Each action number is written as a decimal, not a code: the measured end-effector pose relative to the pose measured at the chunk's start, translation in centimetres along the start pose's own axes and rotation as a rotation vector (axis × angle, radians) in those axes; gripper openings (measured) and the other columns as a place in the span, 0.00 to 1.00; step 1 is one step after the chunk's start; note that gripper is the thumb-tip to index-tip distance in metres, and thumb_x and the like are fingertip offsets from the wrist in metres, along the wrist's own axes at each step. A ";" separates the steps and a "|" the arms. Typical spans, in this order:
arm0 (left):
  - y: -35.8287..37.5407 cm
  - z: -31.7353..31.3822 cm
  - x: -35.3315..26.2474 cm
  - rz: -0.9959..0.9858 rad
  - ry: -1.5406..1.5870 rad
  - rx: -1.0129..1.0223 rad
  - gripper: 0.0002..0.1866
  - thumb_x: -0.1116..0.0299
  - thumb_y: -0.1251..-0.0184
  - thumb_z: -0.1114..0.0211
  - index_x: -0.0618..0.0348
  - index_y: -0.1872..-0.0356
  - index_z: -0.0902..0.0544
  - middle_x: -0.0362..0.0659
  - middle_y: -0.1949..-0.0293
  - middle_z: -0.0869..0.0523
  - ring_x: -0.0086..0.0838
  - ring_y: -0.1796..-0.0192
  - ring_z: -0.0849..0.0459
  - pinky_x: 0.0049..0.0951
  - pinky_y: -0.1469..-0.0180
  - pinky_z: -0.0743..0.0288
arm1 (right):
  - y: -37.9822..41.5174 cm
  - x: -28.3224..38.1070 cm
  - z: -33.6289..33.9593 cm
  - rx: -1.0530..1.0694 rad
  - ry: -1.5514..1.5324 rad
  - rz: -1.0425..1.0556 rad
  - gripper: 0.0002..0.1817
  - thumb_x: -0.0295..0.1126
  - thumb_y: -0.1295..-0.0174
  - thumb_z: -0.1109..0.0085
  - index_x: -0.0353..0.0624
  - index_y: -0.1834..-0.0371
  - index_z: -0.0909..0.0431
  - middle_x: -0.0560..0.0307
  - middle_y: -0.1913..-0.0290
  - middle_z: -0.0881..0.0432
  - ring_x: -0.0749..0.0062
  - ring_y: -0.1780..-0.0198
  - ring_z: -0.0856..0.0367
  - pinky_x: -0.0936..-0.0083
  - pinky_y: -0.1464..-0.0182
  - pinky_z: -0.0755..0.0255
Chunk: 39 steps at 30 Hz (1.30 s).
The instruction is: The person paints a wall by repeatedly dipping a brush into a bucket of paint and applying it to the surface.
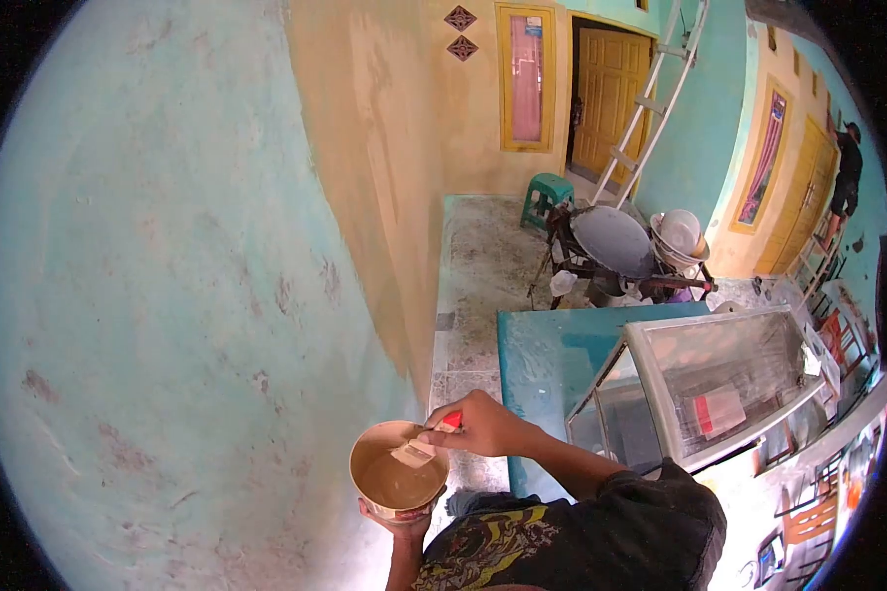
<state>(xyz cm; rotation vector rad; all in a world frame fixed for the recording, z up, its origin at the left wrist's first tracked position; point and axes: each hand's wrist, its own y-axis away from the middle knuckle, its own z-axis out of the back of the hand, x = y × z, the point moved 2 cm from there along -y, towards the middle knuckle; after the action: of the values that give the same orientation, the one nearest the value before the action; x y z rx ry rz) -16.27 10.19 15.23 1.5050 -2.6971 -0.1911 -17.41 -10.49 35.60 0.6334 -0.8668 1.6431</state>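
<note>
My right hand (475,424) is closed around a paintbrush (414,452) with a red handle end showing beside the fingers. Its pale bristles point down into a bowl-shaped tub (362,455), at the tub's right inner side. Tan paint (389,485) fills the lower part of the tub. Underneath, my left hand (404,522) supports the tub, its fingers curled around the base and partly hidden. To the left rises a wall (187,295) of worn turquoise, with a tan painted area (365,148) along its far part.
A turquoise table (537,364) bears a glass display case (729,384) at right. Beyond stand a large wok (613,241), stacked basins (680,236), a green stool (545,200) and a leaning ladder (650,103). Another person (846,172) works high up at far right.
</note>
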 end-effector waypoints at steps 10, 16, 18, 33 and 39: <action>-1.2 3.0 -0.2 0.057 -0.124 0.109 0.53 0.19 0.48 0.50 0.41 0.24 0.37 0.47 0.27 0.33 0.55 0.31 0.30 0.71 0.39 0.30 | 1.0 -2.1 1.5 -0.162 -0.107 -0.097 0.14 0.39 0.40 0.28 0.38 0.68 0.17 0.50 0.73 0.15 0.69 0.70 0.17 0.70 0.63 0.25; 0.0 -1.7 1.2 -0.038 -0.216 -0.042 0.48 0.23 0.42 0.52 0.43 0.26 0.36 0.49 0.31 0.28 0.56 0.38 0.21 0.64 0.47 0.18 | 1.2 -2.5 1.2 -0.191 -0.160 -0.088 0.14 0.38 0.40 0.28 0.39 0.67 0.20 0.51 0.74 0.16 0.67 0.71 0.19 0.68 0.64 0.26; 0.2 -2.0 1.2 -0.039 -0.227 -0.028 0.49 0.23 0.43 0.52 0.44 0.26 0.36 0.49 0.31 0.28 0.56 0.38 0.21 0.64 0.47 0.18 | 0.9 -2.9 1.2 -0.184 -0.136 -0.096 0.13 0.37 0.40 0.29 0.39 0.67 0.20 0.51 0.73 0.16 0.67 0.71 0.19 0.68 0.64 0.26; -0.1 0.0 0.6 -0.019 -0.110 0.024 0.49 0.23 0.43 0.53 0.42 0.25 0.35 0.46 0.28 0.30 0.52 0.33 0.26 0.66 0.43 0.24 | 1.7 -2.5 1.2 -0.205 -0.223 -0.090 0.13 0.36 0.40 0.27 0.39 0.70 0.21 0.56 0.74 0.19 0.78 0.71 0.22 0.74 0.68 0.30; -0.1 0.1 0.6 -0.040 -0.205 0.067 0.49 0.23 0.44 0.52 0.43 0.26 0.35 0.46 0.29 0.30 0.52 0.35 0.24 0.64 0.45 0.23 | 1.9 -2.8 1.1 -0.230 -0.231 -0.054 0.13 0.34 0.40 0.28 0.38 0.69 0.21 0.55 0.74 0.18 0.76 0.71 0.21 0.73 0.66 0.28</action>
<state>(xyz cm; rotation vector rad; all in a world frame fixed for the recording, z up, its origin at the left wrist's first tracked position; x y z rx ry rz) -16.50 9.58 15.09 1.6431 -2.8583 -0.2742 -18.58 -13.17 33.65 0.6869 -1.1766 1.4136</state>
